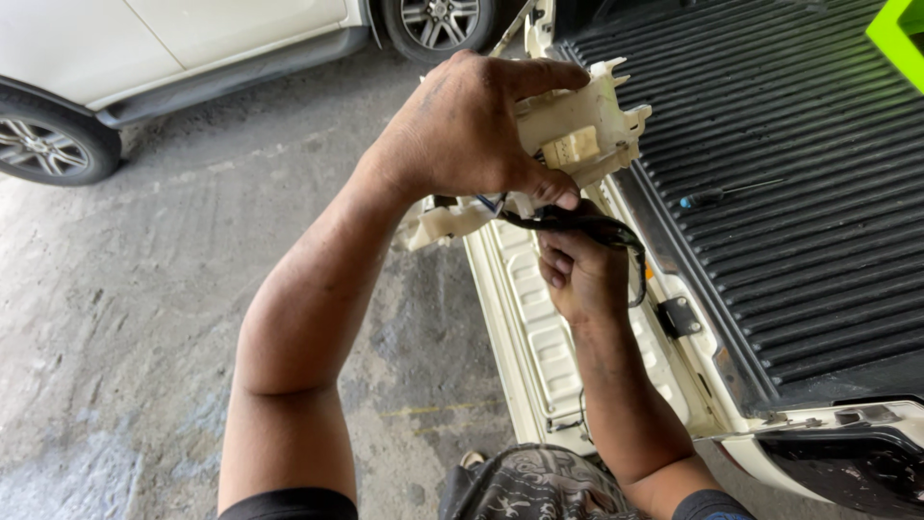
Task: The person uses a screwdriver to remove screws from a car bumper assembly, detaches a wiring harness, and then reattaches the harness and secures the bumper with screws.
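Observation:
My left hand (472, 130) grips a cream plastic housing (587, 130) with tabs and clips, held up over the edge of a lowered tailgate (525, 327). A second cream piece (443, 221) sticks out below that hand. My right hand (582, 274) sits just beneath, fingers closed on a bundle of black wires (587, 223) that runs out of the housing and loops down past the wrist. Both forearms reach up from the bottom of the view.
A black ribbed truck bed liner (789, 164) fills the right side, with a dark-handled screwdriver (727, 193) lying on it. A white car (173, 48) is parked on the concrete floor (125, 318) at the top left. A bright green object (903, 39) shows at the top right corner.

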